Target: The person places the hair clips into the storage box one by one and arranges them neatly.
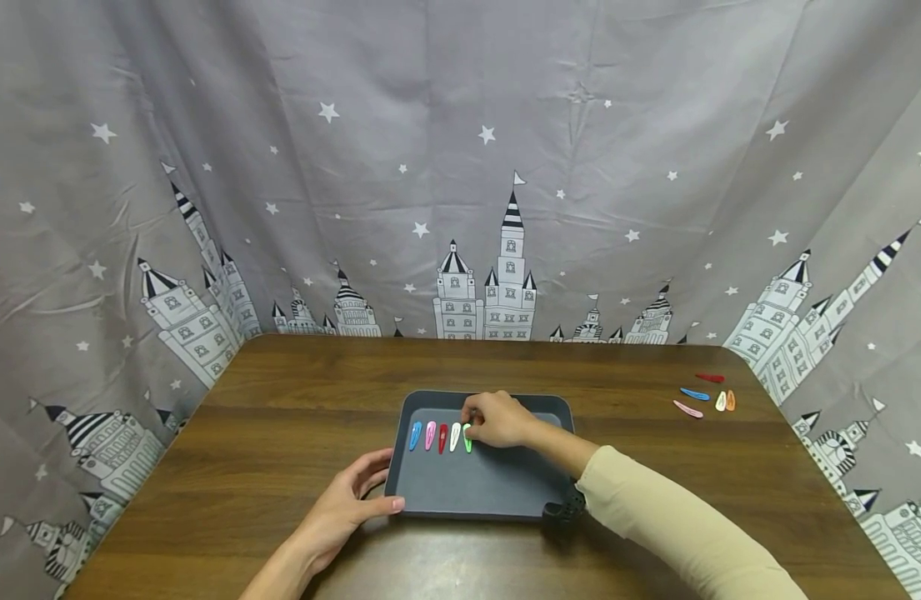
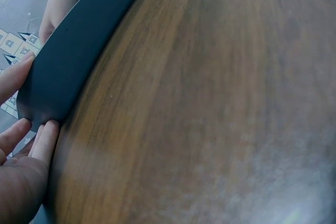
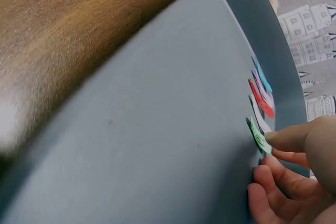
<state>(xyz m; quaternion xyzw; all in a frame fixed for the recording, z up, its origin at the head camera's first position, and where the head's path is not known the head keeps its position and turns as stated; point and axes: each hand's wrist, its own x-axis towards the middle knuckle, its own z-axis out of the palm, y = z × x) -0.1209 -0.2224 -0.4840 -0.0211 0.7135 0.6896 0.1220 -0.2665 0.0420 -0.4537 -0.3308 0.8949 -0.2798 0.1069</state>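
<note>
A dark grey tray lies on the table, a row of hair clips inside it: blue, pink, red, white and green. My right hand pinches the green clip between thumb and finger at the right end of the row. The left hand grips the tray's left side, thumb on the front left corner and fingers against the outer wall; in the left wrist view, its fingertips touch the tray wall.
On the wooden table at the far right lie more clips: red, blue, pink, pale yellow and orange. A grey curtain with castles and stars hangs behind the table.
</note>
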